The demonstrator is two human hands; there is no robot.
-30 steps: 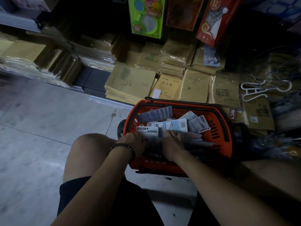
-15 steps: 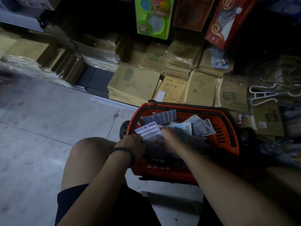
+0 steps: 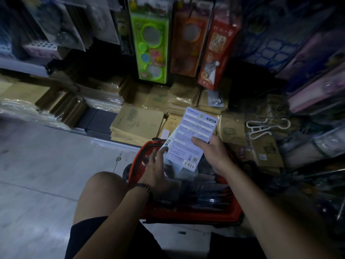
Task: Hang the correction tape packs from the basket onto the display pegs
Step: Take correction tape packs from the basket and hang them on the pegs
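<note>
- Big picture first: a dim wall of hanging goods (image 3: 186, 43) fills the top of the view, with a green toy pack (image 3: 149, 43) at its middle. I can't make out the pegs for the tape packs.
- Under it, stacks of brown exercise books (image 3: 136, 126) sit at floor level, just beyond the orange basket (image 3: 186, 214).
- The basket stands on the floor right in front of the person's knee, with more packaged goods lying dark inside it.
- Here's the key item: a small fanned stack of correction tape packs (image 3: 192, 135), held up above the basket's far rim.
- Its long axis runs away from the person, up and slightly right, towards the hanging goods. The barcode end is nearest the body and the header end leads. I can't see a hang hole.
- The right hand (image 3: 214, 156) is the carrier. It grips the stack from the right side, thumb (image 3: 197, 143) laid across the printed face.
- The left hand (image 3: 156, 171) is flat and spread, holding nothing, fingertips just at the fan's lower left edge.
- My read: the right hand is nearer the display, and the header end already points that way. The move ahead looks like a reach up and forward.
- And the change from a second ago: both hands were down in the basket, sorting through the packs.
- Now the stack has come up clear of the basket in the right hand, and the left has let go and opened.
- The view has tipped upward too, showing far more of the hanging goods.
</note>
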